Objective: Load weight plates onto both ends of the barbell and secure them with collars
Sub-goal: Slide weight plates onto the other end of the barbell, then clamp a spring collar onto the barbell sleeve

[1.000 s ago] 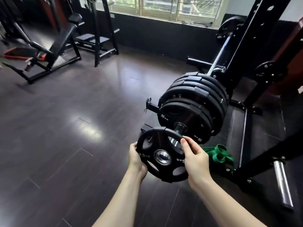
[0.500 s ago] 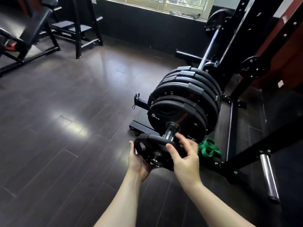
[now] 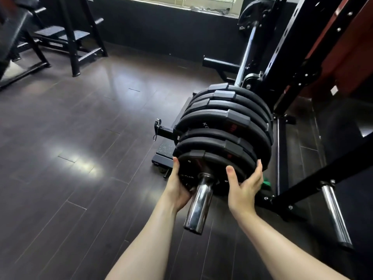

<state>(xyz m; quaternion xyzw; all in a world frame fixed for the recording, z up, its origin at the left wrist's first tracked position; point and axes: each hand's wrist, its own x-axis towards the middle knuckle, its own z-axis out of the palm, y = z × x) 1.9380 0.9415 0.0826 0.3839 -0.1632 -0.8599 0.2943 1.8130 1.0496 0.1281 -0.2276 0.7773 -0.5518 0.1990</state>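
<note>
Closest to the camera is the chrome sleeve [image 3: 198, 205] of the barbell, poking out bare toward the viewer past the plates. Both hands are on the small plate [image 3: 210, 165], which is already threaded on the sleeve and looks pushed up against the stack [image 3: 226, 122]. The left hand [image 3: 178, 186] cups the plate's left rim with the thumb up along the edge, fingers curled behind it. The right hand [image 3: 245, 185] wraps the right rim, thumb flat on the face, fingers hooked around the back. Behind that plate sit several bigger black plates, all on the same sleeve. A bit of green band [image 3: 266, 183] peeks out just below the right hand on the floor [image 3: 80, 138]. Further back the bar [image 3: 247, 55] runs up to a far plate [image 3: 251, 15] marked 10, held in the black rack [image 3: 288, 47]. A storage peg [image 3: 333, 211] sticks out on the right. Way back left there's a bench [image 3: 60, 35].
</note>
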